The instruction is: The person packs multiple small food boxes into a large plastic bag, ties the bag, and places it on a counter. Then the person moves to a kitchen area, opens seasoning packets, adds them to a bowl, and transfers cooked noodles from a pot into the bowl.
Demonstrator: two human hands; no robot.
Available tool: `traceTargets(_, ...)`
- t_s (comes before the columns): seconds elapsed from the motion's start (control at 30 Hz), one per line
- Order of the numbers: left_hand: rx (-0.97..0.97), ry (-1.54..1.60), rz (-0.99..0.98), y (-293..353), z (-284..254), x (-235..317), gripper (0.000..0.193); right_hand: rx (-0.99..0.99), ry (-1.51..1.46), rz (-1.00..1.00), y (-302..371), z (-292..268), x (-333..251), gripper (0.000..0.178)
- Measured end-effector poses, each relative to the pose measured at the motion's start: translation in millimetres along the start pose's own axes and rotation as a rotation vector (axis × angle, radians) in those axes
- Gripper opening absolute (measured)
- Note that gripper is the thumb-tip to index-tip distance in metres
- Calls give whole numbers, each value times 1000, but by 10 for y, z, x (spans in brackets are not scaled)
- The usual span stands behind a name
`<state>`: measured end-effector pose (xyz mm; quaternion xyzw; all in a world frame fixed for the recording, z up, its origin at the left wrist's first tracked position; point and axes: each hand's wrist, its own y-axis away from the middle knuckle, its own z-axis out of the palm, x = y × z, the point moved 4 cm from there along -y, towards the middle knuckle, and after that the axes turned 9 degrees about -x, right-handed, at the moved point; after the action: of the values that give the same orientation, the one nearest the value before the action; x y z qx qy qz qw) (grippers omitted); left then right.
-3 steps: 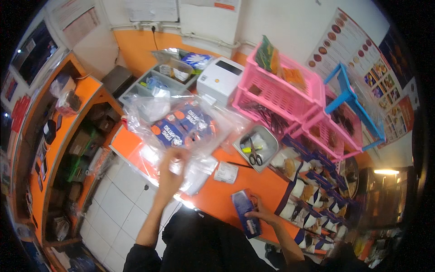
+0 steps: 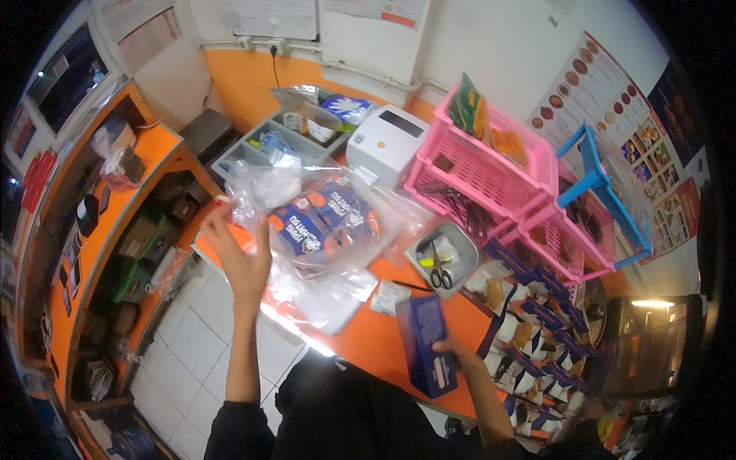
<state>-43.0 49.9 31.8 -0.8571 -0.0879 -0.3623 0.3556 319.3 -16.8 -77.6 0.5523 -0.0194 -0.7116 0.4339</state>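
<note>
My left hand [image 2: 239,257] is raised at the left edge of the orange table [image 2: 376,337], its fingers apart and nothing seen in them. Beside it lies a large clear plastic bag [image 2: 368,249] holding blue and orange printed packets [image 2: 307,230]. More clear plastic bags [image 2: 322,295] lie flat at the table's near left edge. In my right hand [image 2: 458,349] is a dark blue carton [image 2: 422,333], gripped by its right side and tilted above the table. A white printed slip [image 2: 389,297] lies just beyond the carton.
Scissors [image 2: 439,276] and a yellow marker sit in a metal tray [image 2: 469,247]. Behind stand a white label printer [image 2: 387,138], a grey divided bin [image 2: 249,146] and pink baskets [image 2: 491,165]. Several filled blue-and-white packs [image 2: 529,330] crowd the right side. Orange shelving [image 2: 161,157] stands left.
My left hand has moved left from over the clear bags, and its fingers have spread. The blue carton has been lifted and turned a little in my right hand.
</note>
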Motion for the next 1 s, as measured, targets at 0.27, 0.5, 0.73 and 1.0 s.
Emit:
traceTargets(0.27, -304, 691, -378, -303, 89, -1034, 37, -129, -509, -412, -1779, 1347, -1342, 56)
traceTargets(0.5, -290, 378, -182, -549, -457, -691, 27, 579, 851, -794, -2635, 1593, -1250, 97)
traceTargets(0.73, -213, 688, -212, -641, -59, -1040, 23, 331, 1774, -389, -2441, 1866, -1301, 96)
traceTargets(1.0, -423, 431, -152, -717, -168, -688, 22, 513, 1729, 34, -2997, 1922, -1193, 73)
